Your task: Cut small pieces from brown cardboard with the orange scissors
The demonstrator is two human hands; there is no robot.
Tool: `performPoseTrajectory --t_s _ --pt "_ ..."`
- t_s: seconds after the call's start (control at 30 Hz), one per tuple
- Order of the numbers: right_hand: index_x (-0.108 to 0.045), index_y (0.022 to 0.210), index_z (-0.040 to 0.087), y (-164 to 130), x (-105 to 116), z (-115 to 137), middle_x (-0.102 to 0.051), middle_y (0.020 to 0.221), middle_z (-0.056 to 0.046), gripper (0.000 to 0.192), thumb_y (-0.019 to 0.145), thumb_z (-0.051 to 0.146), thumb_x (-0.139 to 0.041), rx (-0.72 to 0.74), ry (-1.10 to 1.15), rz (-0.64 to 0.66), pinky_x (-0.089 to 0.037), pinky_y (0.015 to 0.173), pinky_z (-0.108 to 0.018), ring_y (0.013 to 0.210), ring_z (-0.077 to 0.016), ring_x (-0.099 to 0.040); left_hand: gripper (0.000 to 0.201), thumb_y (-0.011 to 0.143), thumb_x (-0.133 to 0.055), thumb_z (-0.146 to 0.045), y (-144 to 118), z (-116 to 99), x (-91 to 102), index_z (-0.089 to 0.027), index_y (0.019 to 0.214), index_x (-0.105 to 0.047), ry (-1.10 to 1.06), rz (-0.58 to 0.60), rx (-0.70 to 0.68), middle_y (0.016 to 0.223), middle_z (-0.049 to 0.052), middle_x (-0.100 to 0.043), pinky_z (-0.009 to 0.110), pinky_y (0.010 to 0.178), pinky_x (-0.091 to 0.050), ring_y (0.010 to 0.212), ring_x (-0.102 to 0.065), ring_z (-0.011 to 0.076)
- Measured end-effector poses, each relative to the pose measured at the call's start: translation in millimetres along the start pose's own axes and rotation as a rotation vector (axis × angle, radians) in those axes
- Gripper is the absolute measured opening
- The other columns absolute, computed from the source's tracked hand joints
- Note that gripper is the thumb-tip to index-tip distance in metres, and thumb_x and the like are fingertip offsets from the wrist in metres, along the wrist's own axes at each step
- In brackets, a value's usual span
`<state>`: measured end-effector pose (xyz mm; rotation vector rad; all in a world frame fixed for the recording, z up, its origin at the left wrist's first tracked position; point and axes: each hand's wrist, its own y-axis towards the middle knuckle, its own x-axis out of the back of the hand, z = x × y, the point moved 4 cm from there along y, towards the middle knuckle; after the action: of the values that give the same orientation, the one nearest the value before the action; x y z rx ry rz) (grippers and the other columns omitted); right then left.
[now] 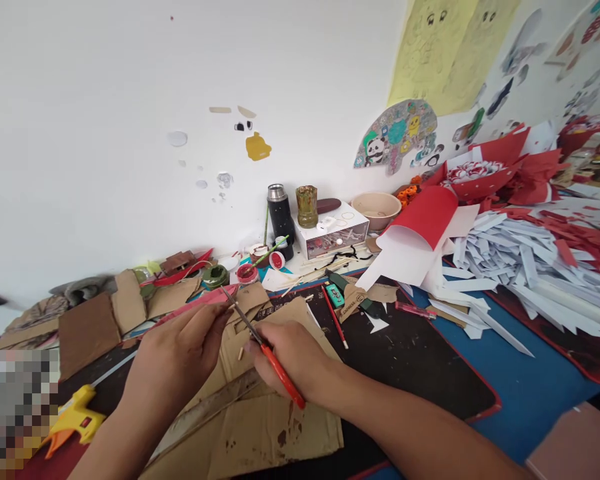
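Note:
My right hand (293, 357) grips red-handled scissors (273, 363), whose thin metal blades point up and left toward my left hand. My left hand (177, 357) pinches a small piece at the blade tips; the piece itself is too small to make out. Both hands hover over a stained sheet of cardboard (260, 427) lying on the dark mat (415, 367). A metal ruler (210, 410) lies across the cardboard below the hands.
A yellow glue gun (73, 420) lies at lower left. Cardboard scraps (87, 327) are at left, and a red pen (335, 323) and green cutter (335, 295) are just beyond the hands. White and red paper strips (525, 267) pile at right. Paint pots, a flask (281, 217) and a bowl (377, 210) stand by the wall.

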<state>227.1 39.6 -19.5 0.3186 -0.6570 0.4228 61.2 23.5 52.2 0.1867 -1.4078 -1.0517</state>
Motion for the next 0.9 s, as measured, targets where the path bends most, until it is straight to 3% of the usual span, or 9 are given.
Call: performPoseTrajectory --t_s 0.13,0.23,0.37,0.57,0.9 --pt "-0.070 0.086 0.019 2.6 -2.8 -4.5 -0.071 0.075 -0.003 0.019 0.102 0.026 -0.062 -0.017 0.012 0.000 -0.036 0.060 -0.027 0.063 -0.0165 -0.058 0.030 0.114 -0.050 -0.032 0.4 2.4 -0.1 -0.021 0.101 -0.075 0.001 -0.008 0.040 0.086 0.006 -0.086 0.029 0.060 -0.054 0.070 -0.082 0.0231" --pt "-0.072 0.089 0.020 3.9 -0.5 -5.1 -0.072 0.074 -0.001 0.019 0.104 0.027 -0.062 -0.009 0.056 0.017 -0.036 0.060 -0.026 0.062 -0.0158 -0.058 0.034 0.115 -0.048 -0.033 1.1 1.6 -1.4 -0.020 0.099 -0.075 0.003 -0.006 0.028 0.084 0.006 -0.085 0.029 0.056 -0.051 0.064 -0.080 0.0221" --pt "-0.075 0.095 0.020 4.3 4.5 -3.8 -0.073 0.075 -0.002 0.020 0.102 0.039 -0.073 0.001 0.027 0.031 -0.035 0.061 -0.027 0.066 -0.0177 -0.061 0.031 0.114 -0.048 -0.031 1.1 1.3 -3.9 -0.020 0.101 -0.074 -0.035 0.017 0.040 0.082 0.006 -0.084 0.029 0.056 -0.051 0.061 -0.079 0.0215" --pt "-0.080 0.118 0.020 2.2 5.4 0.0 -0.076 0.080 -0.003 0.033 0.098 0.046 -0.080 0.010 0.106 0.077 -0.043 0.067 -0.027 0.073 -0.0207 -0.069 0.026 0.110 -0.048 -0.027 2.7 4.0 -3.2 -0.024 0.103 -0.073 -0.121 0.070 0.064 0.085 0.004 -0.085 0.026 0.058 -0.055 0.065 -0.080 0.0210" --pt "-0.080 0.130 0.022 1.2 5.8 0.5 -0.081 0.088 -0.004 0.051 0.089 0.051 -0.090 0.015 0.280 0.151 -0.048 0.067 -0.027 0.076 -0.0222 -0.074 0.025 0.110 -0.047 -0.025 -1.5 6.7 -1.1 -0.024 0.102 -0.071 -0.047 0.056 -0.011 0.085 0.004 -0.084 0.028 0.057 -0.053 0.062 -0.078 0.0211"
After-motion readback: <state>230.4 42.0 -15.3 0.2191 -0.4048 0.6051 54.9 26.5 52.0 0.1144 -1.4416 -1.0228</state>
